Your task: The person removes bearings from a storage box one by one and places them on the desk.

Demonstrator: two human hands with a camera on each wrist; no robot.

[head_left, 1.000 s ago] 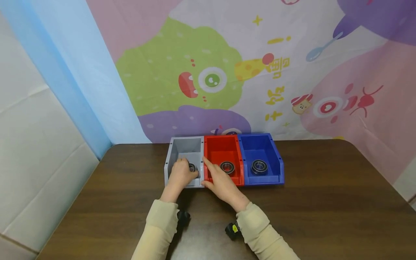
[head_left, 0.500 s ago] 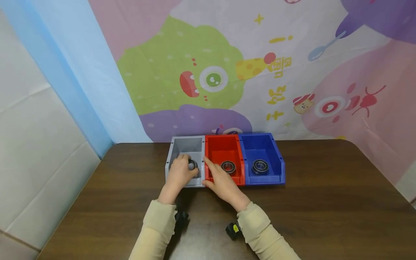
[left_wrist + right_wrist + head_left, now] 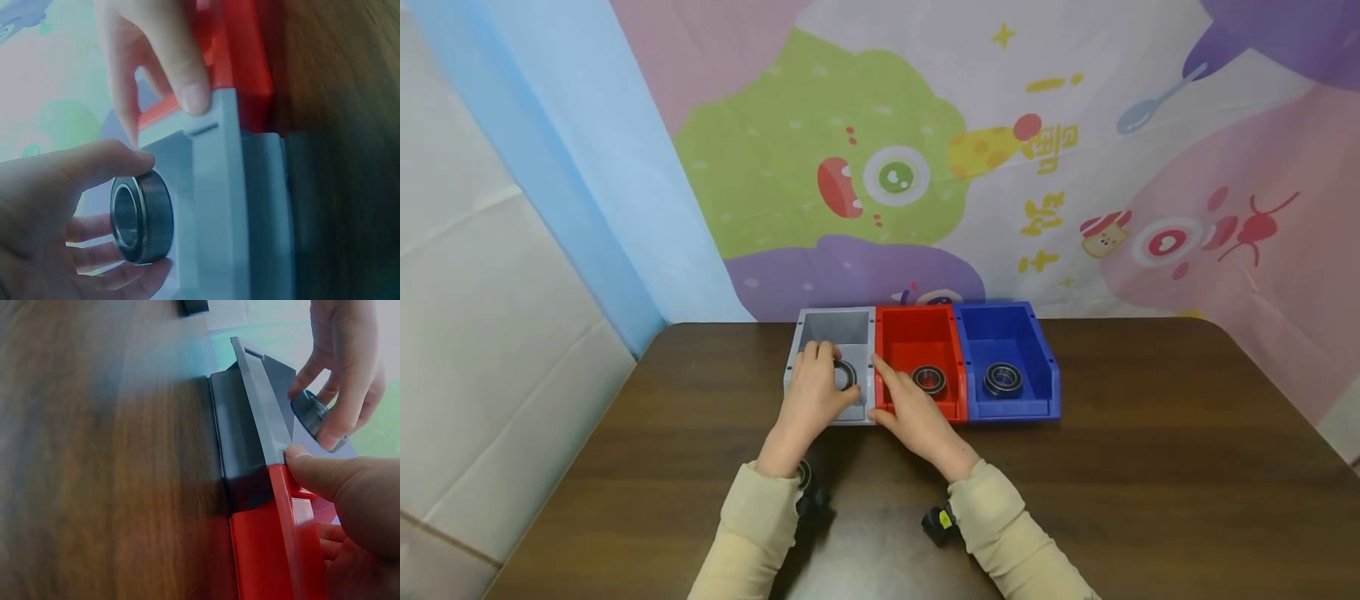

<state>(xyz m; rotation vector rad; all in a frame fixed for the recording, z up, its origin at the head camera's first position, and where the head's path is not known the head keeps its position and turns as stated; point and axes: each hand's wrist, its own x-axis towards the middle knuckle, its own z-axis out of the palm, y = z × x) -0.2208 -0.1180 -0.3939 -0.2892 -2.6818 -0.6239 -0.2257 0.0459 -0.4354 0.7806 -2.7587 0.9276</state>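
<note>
Bearing pinched in left grip.

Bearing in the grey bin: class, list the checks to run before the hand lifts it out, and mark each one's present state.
1. Left hand has a grip on the bearing, thumb and fingers round its rim: ok.
2. Bearing raised off the floor of the grey bin: cannot tell.
3. Right hand steadies the bins, thumb on the grey bin's front edge: ok.
4. Red bin and blue bin each hold one bearing, untouched: ok.
5. Table in front of the bins free for setting down: ok.
</note>
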